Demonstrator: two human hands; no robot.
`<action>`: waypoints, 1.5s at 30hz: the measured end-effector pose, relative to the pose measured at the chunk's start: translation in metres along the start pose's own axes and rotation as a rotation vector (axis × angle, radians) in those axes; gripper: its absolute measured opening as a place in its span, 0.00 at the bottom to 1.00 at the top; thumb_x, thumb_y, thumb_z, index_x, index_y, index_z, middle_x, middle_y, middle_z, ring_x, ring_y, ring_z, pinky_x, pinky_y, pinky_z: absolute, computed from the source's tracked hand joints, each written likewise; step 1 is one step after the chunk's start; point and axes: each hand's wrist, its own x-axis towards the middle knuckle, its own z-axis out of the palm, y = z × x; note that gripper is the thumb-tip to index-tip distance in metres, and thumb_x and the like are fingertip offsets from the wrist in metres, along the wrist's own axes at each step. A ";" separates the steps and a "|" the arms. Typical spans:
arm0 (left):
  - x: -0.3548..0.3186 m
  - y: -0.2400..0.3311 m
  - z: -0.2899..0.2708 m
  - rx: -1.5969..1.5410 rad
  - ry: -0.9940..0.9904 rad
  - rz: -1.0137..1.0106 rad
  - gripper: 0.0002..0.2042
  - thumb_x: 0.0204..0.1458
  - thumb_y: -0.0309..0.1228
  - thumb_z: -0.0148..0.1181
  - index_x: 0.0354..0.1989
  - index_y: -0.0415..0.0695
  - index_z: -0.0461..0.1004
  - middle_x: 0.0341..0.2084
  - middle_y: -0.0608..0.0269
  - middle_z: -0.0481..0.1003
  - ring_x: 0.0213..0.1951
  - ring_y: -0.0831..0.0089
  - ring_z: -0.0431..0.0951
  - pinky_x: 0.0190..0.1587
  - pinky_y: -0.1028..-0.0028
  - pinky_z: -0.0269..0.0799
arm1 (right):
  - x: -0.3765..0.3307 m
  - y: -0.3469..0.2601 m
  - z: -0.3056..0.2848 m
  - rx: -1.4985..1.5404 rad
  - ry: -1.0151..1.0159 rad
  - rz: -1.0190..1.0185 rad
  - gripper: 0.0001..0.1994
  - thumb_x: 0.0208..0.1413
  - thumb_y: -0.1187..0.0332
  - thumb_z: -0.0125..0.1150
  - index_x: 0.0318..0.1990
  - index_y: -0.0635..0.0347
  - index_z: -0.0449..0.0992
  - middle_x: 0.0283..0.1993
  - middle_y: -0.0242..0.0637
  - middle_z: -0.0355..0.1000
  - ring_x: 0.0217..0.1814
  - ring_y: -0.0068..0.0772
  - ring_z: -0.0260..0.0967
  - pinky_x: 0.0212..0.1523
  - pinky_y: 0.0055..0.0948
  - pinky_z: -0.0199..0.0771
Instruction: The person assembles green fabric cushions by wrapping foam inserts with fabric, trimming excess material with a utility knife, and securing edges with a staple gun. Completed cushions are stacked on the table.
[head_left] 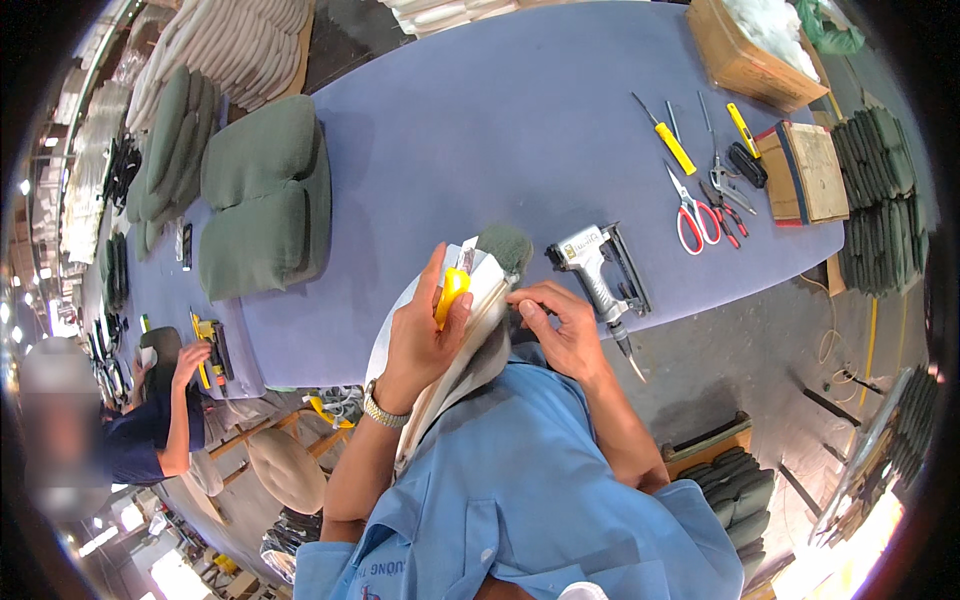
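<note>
A padded piece (pixel 400 310) with a white back and dark green fabric (pixel 505 248) at its far end leans against my front at the table edge. My left hand (pixel 425 325) lies over its white side, fingers curled round a short yellow-handled tool (pixel 453 294) with a clear or silvery tip; its exact kind does not show. At the piece's right edge, my right hand (pixel 560 325) pinches the fabric edge between thumb and fingers. A silver staple gun (pixel 595 268) lies on the table just right of that hand.
On the blue table (pixel 450 120) rest red-handled scissors (pixel 690 215), pliers (pixel 722 212), a yellow-handled awl-like tool (pixel 675 148), a yellow cutter (pixel 743 130) and cardboard boxes (pixel 812 170). Green cushions (pixel 262 200) stand left. A co-worker (pixel 150 430) works at lower left.
</note>
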 end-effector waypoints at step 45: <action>0.051 -0.048 -0.012 0.040 0.330 0.119 0.13 0.61 0.33 0.66 0.48 0.38 0.79 0.43 0.53 0.83 0.39 0.68 0.82 0.43 0.70 0.76 | 0.133 0.026 0.027 -0.269 -0.344 -0.078 0.19 0.70 0.55 0.53 0.61 0.52 0.77 0.58 0.41 0.77 0.62 0.47 0.71 0.62 0.41 0.71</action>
